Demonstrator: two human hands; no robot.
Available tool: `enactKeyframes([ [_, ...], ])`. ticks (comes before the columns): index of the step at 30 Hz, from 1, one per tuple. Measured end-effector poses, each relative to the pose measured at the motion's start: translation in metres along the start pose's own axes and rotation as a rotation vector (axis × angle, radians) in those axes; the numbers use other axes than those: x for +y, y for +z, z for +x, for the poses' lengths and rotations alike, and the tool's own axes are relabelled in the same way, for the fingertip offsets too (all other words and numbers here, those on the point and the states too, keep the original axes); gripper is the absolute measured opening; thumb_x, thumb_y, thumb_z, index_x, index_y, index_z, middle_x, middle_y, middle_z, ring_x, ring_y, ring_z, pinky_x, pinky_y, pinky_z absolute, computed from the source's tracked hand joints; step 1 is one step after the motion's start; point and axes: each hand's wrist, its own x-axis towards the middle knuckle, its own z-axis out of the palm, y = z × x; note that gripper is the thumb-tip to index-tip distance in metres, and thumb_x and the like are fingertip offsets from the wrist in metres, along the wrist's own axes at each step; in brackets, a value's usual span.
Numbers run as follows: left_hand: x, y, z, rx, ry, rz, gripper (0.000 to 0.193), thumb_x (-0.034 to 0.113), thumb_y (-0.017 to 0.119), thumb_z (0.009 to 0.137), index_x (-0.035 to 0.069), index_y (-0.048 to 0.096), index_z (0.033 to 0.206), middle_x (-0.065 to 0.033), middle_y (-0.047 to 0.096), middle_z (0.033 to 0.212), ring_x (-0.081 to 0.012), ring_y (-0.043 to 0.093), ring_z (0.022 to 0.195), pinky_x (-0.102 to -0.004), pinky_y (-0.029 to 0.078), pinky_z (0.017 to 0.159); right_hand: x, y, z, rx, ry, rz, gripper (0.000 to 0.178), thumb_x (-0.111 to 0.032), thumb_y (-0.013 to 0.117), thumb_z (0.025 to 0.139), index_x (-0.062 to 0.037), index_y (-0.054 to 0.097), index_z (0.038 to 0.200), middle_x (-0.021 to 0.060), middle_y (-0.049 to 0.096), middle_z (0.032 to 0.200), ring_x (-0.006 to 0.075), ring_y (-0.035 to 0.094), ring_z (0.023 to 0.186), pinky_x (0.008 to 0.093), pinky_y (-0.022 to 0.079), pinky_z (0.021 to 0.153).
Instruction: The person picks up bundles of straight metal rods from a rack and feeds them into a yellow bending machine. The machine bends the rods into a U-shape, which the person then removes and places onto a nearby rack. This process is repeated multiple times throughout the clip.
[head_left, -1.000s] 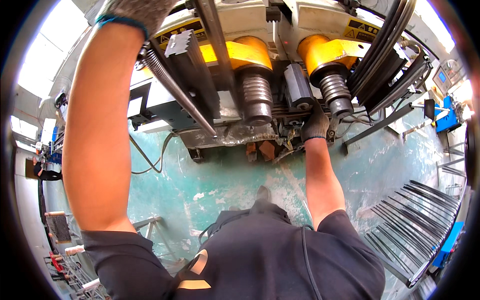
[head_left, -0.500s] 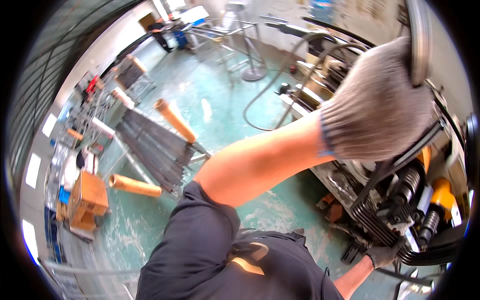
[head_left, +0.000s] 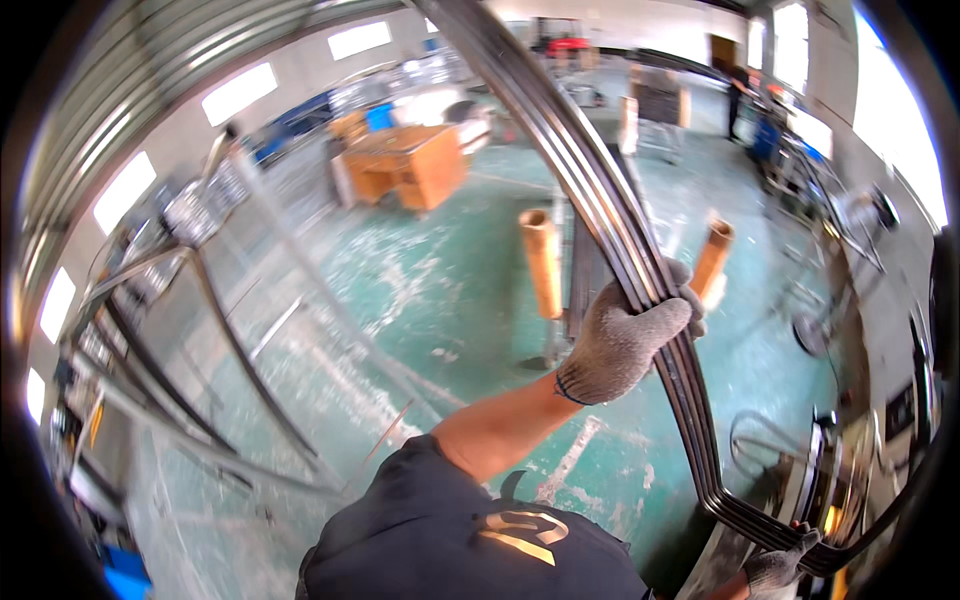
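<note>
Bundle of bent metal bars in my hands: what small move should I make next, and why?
Perhaps raise the lower bend of the bundle slightly with your right hand: it sits by that bend, your left hand grips the long stretch above, and the bent part overlaps the machine in this view, though I can't tell whether they touch.

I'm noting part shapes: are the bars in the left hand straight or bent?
Bent: the bundled metal bars run down from the left hand, then turn a clear corner before reaching the right hand.
</note>
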Motion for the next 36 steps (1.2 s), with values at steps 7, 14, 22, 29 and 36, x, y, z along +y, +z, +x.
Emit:
enactKeyframes([
  [7, 0.067, -0.077, -0.083, 0.517, 0.320, 0.137, 0.031, -0.005, 0.059, 0.092, 0.000, 0.057, 0.123, -0.0174, 0.071, 0.101, -0.0279, 0.072, 0.093, -0.0415, 0.060, 0.084, 0.007, 0.199, -0.041, -0.485, -0.004, -0.156, 0.039, -0.032, 0.069, 0.102, 0.0064, 0.070, 0.112, 0.0106, 0.072, 0.093, 0.0195, 0.068, 0.084, 0.0346, 0.058, 0.080],
  [14, 0.120, -0.119, -0.154, 0.794, 0.573, 0.095, 0.031, -0.006, 0.058, 0.092, 0.004, 0.060, 0.121, -0.0165, 0.071, 0.100, -0.0349, 0.072, 0.093, -0.0476, 0.060, 0.085, -0.009, 0.329, -0.137, -0.821, 0.054, -0.004, 0.043, -0.036, 0.070, 0.101, 0.0042, 0.070, 0.116, 0.0090, 0.072, 0.095, 0.0161, 0.067, 0.085, 0.0325, 0.055, 0.080],
  [22, 0.188, -0.193, -0.213, 0.903, 0.778, -0.065, 0.025, -0.003, 0.055, 0.094, 0.003, 0.055, 0.118, -0.0151, 0.063, 0.101, -0.0346, 0.065, 0.098, -0.0551, 0.053, 0.096, -0.103, 0.434, -0.239, -1.193, -0.636, 0.117, 0.034, -0.022, 0.063, 0.106, 0.0041, 0.067, 0.127, 0.0062, 0.066, 0.105, 0.0103, 0.064, 0.092, 0.0247, 0.053, 0.084],
  [29, 0.254, -0.282, -0.299, 0.984, 1.061, -0.117, 0.025, 0.001, 0.053, 0.099, 0.000, 0.048, 0.124, -0.0143, 0.064, 0.102, -0.0331, 0.065, 0.098, -0.0525, 0.052, 0.097, -0.270, 0.493, -0.468, -1.271, -1.224, 0.305, 0.028, -0.021, 0.056, 0.105, -0.0045, 0.066, 0.125, 0.0114, 0.064, 0.098, 0.0185, 0.064, 0.080, 0.0355, 0.052, 0.079],
  [36, 0.290, -0.350, -0.366, 0.998, 1.147, -0.276, 0.009, 0.010, 0.056, 0.101, 0.004, 0.062, 0.098, -0.0086, 0.067, 0.098, -0.0261, 0.066, 0.100, -0.0426, 0.054, 0.097, -0.397, 0.460, -0.680, -1.492, -1.580, 0.436, 0.029, -0.028, 0.060, 0.100, -0.0098, 0.071, 0.121, 0.0160, 0.068, 0.099, 0.0261, 0.067, 0.083, 0.0410, 0.054, 0.080],
])
